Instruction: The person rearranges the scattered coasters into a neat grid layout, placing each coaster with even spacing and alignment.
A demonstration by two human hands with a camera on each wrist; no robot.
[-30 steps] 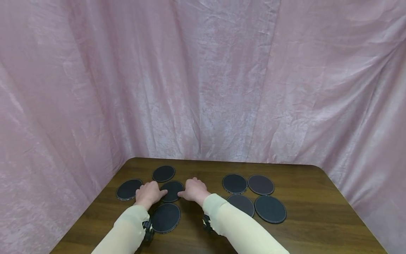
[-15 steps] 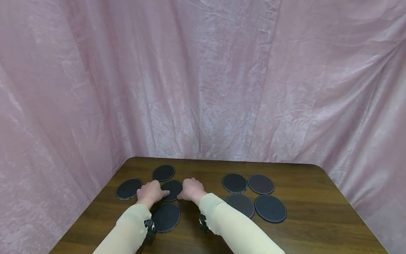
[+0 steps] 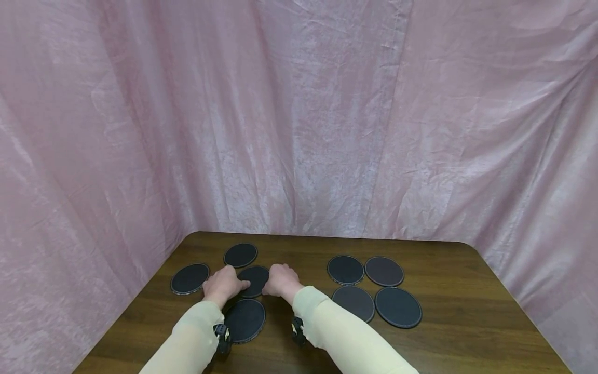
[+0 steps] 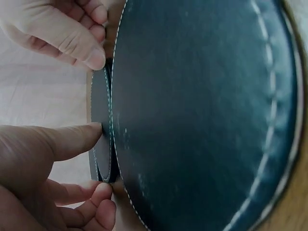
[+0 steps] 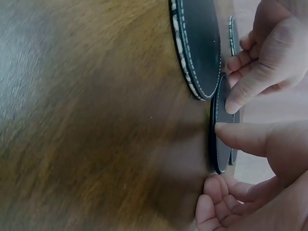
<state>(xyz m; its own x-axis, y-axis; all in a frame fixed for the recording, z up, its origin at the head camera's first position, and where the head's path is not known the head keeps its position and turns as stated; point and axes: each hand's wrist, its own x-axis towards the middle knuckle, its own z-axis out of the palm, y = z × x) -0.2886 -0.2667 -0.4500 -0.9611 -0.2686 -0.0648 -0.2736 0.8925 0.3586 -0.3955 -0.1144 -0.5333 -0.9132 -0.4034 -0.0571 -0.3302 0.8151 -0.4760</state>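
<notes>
A round black coaster (image 3: 255, 281) with light edge stitching lies between my two hands. My left hand (image 3: 221, 286) grips it from the left, thumb laid on its top and fingers curled at its edge, as the left wrist view shows on the coaster (image 4: 101, 106). From the right, my right hand (image 3: 282, 281) holds the same coaster (image 5: 222, 144), thumb at the near rim and fingers bent beside the right edge. Another black coaster (image 3: 244, 321) lies just in front of it, filling much of the left wrist view. The fingers' undersides are partly hidden in the head view.
A far coaster (image 3: 240, 255) and a left coaster (image 3: 190, 279) lie around my left hand. To the right sit a black coaster (image 3: 345, 270), a brownish coaster (image 3: 384, 271), a dark grey coaster (image 3: 355, 302) and a bluish-black coaster (image 3: 398, 307). Pink curtain (image 3: 299, 130) hangs behind the wooden table (image 3: 467, 311).
My right hand has shifted slightly left and its fingers have curled more. My left hand has edged a little to the right. The other coasters stay put.
</notes>
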